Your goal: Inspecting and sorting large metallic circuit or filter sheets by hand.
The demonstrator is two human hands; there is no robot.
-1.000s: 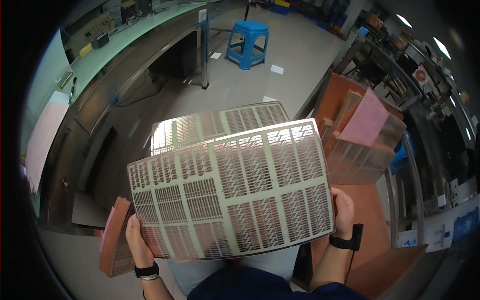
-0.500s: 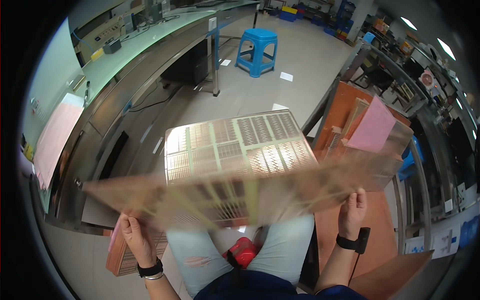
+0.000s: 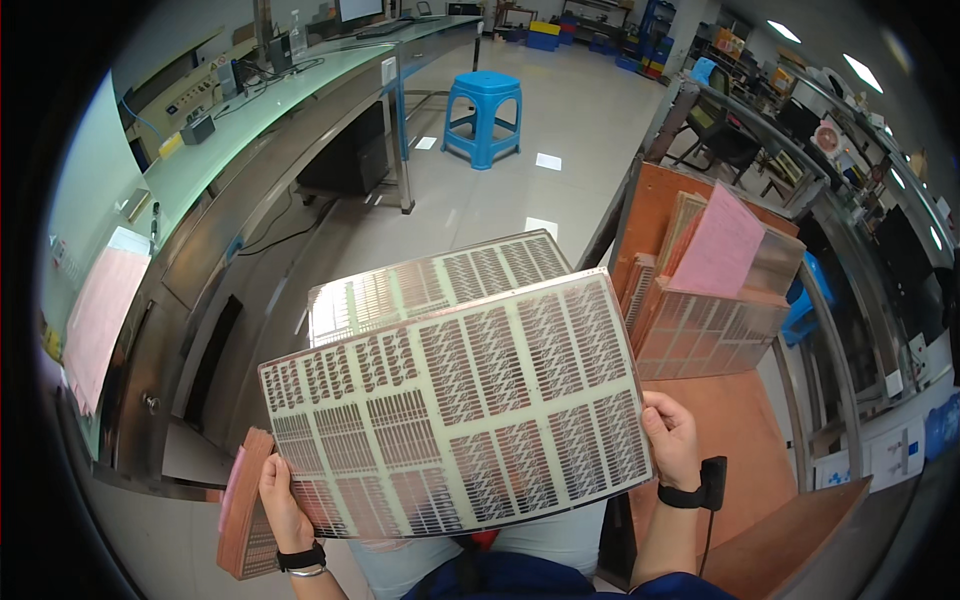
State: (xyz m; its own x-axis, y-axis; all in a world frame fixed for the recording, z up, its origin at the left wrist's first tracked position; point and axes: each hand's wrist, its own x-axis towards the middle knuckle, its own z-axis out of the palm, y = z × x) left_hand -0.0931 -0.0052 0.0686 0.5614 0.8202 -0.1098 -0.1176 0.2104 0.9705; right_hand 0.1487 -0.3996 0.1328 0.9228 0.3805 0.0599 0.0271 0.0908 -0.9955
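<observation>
A large copper-patterned circuit board panel (image 3: 440,400) is held up in front of me, tilted so its pale green and copper face shows. My left hand (image 3: 284,505) pinches its lower left edge. At the lower right edge, my right hand (image 3: 670,440) grips it between thumb and fingers. Behind its top edge lies a second, similar panel (image 3: 400,285), partly hidden; what supports it is out of sight. A stack of copper-coloured panels (image 3: 246,510) stands low beside my left hand.
To the right, a rack with an orange-brown board base (image 3: 730,420) holds more panels (image 3: 710,335) and a pink sheet (image 3: 718,240). A glass-topped bench (image 3: 300,85) runs along the left, with pink sheets (image 3: 105,320). A blue stool (image 3: 483,120) stands ahead.
The panel in my hands was blurred and nearly edge-on; now its patterned face is turned up toward me. The view has shifted slightly.
</observation>
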